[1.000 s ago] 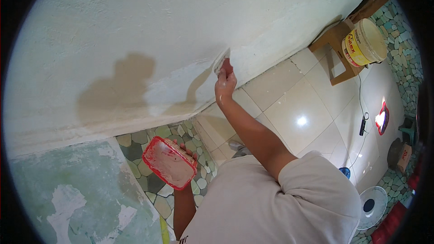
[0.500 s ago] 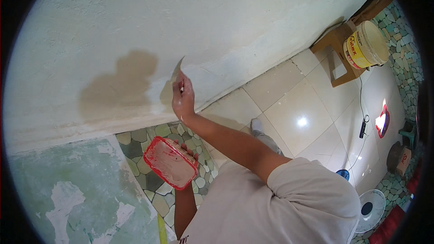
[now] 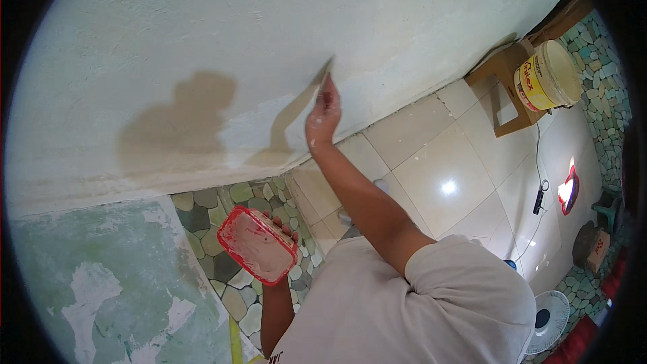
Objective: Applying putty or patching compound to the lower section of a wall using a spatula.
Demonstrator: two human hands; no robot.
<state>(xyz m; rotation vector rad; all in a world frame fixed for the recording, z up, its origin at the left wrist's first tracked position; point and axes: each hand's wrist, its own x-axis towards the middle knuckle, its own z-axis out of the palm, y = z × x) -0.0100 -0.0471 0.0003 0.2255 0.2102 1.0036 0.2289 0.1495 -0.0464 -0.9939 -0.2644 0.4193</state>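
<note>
Swept back rightward along the wall since half a second ago, my right hand (image 3: 322,116) now sits beyond the darker damp patch (image 3: 178,121) it was working beside, its shadow trailing off to its left. Nearest me, my left hand (image 3: 283,229) is cupped under a red-rimmed rectangular tray of pale filler (image 3: 257,244), fingers wrapped round its far edge, held low over the pebble-mosaic floor (image 3: 222,249) and unchanged in place. Above and to the right of that tray, my right arm reaches up and away from my white T-shirt (image 3: 418,310) to the white plastered wall (image 3: 269,34). That hand is closed round a small putty knife (image 3: 328,75), whose blade points up from the fingers, its long axis nearly upright, edge touching the plaster. The fresh, paler smear lies just left of the blade, so the right hand is much the nearer to it. Farther right, well beyond both hands, a yellow-and-white bucket (image 3: 547,75) rests on a wooden stool (image 3: 505,87) over glossy floor tiles (image 3: 458,162).
</note>
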